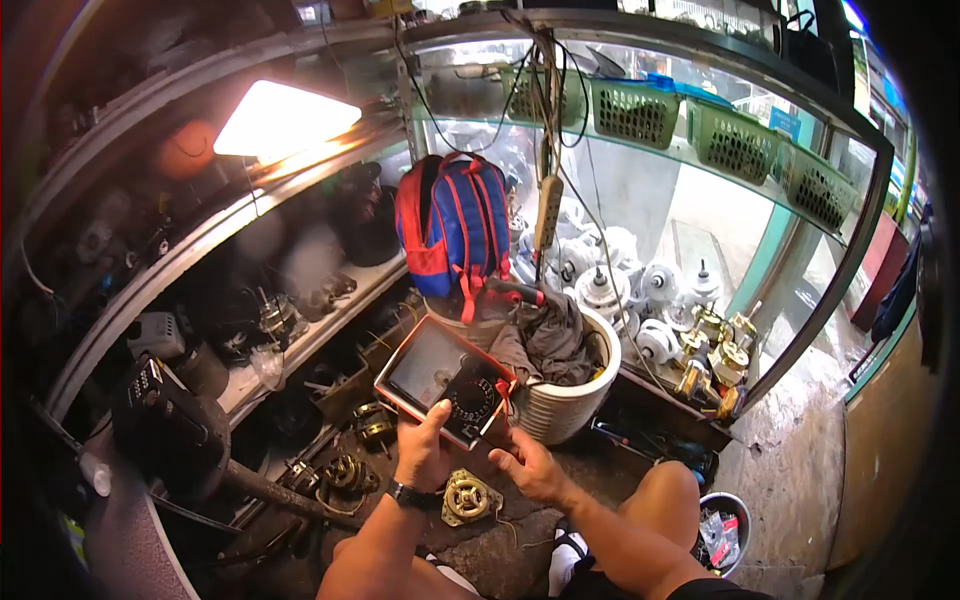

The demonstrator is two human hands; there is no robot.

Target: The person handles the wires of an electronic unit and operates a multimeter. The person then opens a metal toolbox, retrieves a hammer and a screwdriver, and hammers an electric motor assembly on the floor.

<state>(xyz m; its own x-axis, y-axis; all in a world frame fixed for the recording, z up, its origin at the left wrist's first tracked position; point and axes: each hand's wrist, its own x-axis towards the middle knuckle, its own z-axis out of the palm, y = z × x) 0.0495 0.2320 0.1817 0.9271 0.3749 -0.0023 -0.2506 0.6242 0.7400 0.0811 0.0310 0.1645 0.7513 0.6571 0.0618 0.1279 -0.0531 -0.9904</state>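
My left hand, with a dark watch on the wrist, grips an analog multimeter by its lower edge, thumb on the front. The meter has a red-edged case, a clear window and a round selector dial, and it is tilted towards me. A red lead shows at its right side. My right hand is beside the meter's lower right corner, fingers curled and partly hidden; what they hold I cannot make out. Below the hands, a small motor with a brass-coloured housing lies on the floor.
A ribbed white bucket holding dark cloth stands ahead, near a red-and-blue backpack. More motors lie at left by a dark pole-like bar. White motor parts crowd the glass case. A small bin is beside my right knee.
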